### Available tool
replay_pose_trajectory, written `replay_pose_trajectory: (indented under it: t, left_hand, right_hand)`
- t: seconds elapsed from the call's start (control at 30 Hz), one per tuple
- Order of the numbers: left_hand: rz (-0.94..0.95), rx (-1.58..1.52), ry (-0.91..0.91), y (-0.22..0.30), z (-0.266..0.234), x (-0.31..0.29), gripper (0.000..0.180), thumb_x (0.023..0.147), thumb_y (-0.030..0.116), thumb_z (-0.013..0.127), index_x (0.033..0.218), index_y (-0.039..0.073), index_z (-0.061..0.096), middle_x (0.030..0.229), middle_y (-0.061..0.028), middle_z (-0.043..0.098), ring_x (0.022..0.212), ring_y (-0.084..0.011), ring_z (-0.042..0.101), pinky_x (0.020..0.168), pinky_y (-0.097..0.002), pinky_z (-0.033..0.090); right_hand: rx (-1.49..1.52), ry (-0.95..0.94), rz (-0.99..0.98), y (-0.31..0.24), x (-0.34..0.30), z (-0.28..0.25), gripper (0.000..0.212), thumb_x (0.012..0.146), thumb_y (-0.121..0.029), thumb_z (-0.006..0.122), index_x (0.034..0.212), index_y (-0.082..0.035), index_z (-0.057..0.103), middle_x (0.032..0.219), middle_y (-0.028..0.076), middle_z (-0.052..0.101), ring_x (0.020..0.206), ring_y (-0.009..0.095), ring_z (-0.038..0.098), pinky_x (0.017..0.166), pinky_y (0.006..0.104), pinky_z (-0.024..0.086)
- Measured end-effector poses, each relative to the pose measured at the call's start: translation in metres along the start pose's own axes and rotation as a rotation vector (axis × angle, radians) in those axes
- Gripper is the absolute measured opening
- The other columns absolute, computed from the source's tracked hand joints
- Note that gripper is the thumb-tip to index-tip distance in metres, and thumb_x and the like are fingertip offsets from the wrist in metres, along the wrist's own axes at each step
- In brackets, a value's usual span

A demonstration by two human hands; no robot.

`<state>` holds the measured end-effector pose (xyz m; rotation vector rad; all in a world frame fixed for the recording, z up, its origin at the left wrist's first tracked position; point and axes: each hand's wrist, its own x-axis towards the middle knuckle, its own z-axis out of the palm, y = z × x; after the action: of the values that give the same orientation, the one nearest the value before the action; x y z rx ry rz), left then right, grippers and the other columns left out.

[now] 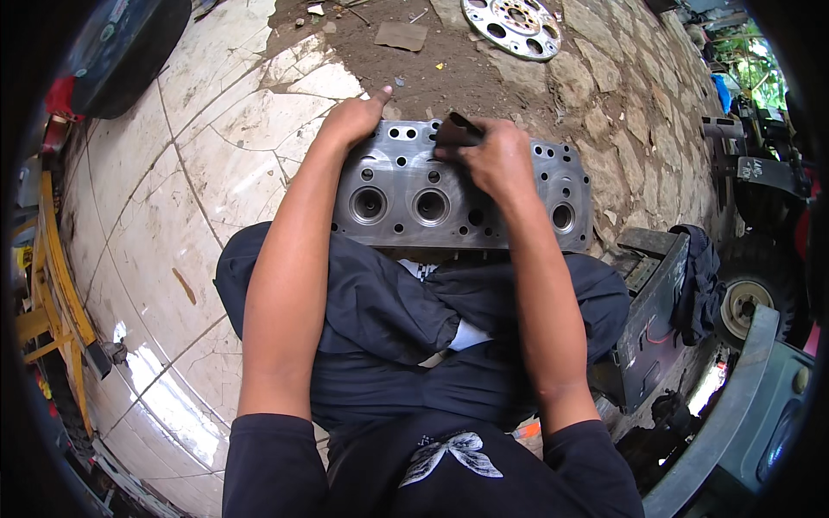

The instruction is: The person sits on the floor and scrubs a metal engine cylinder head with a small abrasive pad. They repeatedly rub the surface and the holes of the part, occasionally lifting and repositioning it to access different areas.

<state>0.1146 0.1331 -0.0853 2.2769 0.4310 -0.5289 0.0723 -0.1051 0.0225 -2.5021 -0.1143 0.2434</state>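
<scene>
Head view: right hand [501,161] holds brown sheet [455,133] over metal block [465,183].

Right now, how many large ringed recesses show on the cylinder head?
3 on the cylinder head: left recess and middle recess, both left of the right forearm; right recess, on that forearm's other side. The forearm may hide more.

And here we go, just past the right edge of the stone floor [600,73], white lettering [757,167] on a dark curved panel [781,180], sitting at a tilt; over to the tiled floor's [220,95] upper left corner, a dark container [138,65] shows a pale marking [108,33], too small to read
</scene>
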Motion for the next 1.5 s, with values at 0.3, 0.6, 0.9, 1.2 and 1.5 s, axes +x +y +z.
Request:
replay_pose_trajectory:
  t: [0.3,0.6,0.9,1.2,1.5]
  left_hand:
    - [-0.038,0.05,-0.033,0.016,-0.005,-0.015,0.099,0.098,0.08,0.042,0.121,-0.012,0.072,0.134,-0.0378,0.064,0.134,-0.0483,0.06,0.115,-0.0488,0.044]
    - [-0.022,0.081,-0.052,0.015,-0.008,-0.013,0.094,0.098,0.076,0.044,0.123,-0.009,0.073,0.134,-0.0356,0.065,0.131,-0.0471,0.062,0.112,-0.0495,0.047]
    - [-0.038,0.075,-0.009,0.016,-0.005,-0.015,0.095,0.098,0.077,0.045,0.12,-0.011,0.073,0.129,-0.0378,0.066,0.128,-0.0475,0.064,0.111,-0.0491,0.048]
    - [-0.031,0.059,-0.024,0.017,-0.005,-0.017,0.103,0.096,0.084,0.043,0.113,-0.012,0.075,0.127,-0.0394,0.067,0.127,-0.0492,0.064,0.112,-0.0499,0.046]
    - [0.002,0.068,0.008,0.026,-0.008,-0.027,0.104,0.095,0.085,0.043,0.111,-0.012,0.076,0.121,-0.039,0.069,0.122,-0.0485,0.067,0.107,-0.0507,0.049]
  right_hand:
    - [-0.005,0.045,-0.19,-0.001,-0.009,0.002,0.034,0.074,-0.003,0.081,0.109,-0.005,0.082,0.1,0.023,0.077,0.096,0.04,0.075,0.091,0.0434,0.059]
    - [-0.09,0.079,-0.615,0.023,-0.023,0.017,0.028,0.078,-0.001,0.069,0.104,-0.008,0.077,0.09,0.012,0.071,0.089,0.036,0.072,0.078,0.0477,0.057]
    - [-0.089,0.043,-0.753,0.021,-0.018,0.015,0.024,0.08,-0.004,0.068,0.103,-0.006,0.074,0.092,0.015,0.073,0.09,0.037,0.072,0.08,0.0477,0.058]
    - [0.002,-0.121,-0.695,0.02,-0.002,0.006,0.024,0.077,0.004,0.067,0.1,-0.002,0.07,0.092,0.02,0.072,0.09,0.043,0.071,0.079,0.05,0.057]
    - [0.043,-0.147,-0.694,0.021,0.002,0.01,0.03,0.072,0.006,0.067,0.101,0.0,0.068,0.093,0.021,0.072,0.09,0.043,0.072,0.08,0.0486,0.058]
